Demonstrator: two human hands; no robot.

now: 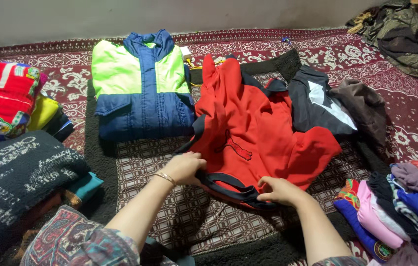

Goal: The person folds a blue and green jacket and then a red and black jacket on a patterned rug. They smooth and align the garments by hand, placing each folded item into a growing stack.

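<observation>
Red sweatshirt [253, 133] spread crumpled at the centre of a checked blanket [145, 162]. Left hand [185, 167] pinches its dark hem at the near left; right hand [279, 191] is closed on the hem at the near edge. Folded green-and-blue jacket [140, 83] lies far left; dark garment [317, 101] far right; 2 folded piles [396, 207] flank the blanket.

The scene is lit softly and evenly from above, rather dimly toward the corners. Only faint shadows are cast. Slight blur and mild edge distortion are seen; no glare is present.
</observation>
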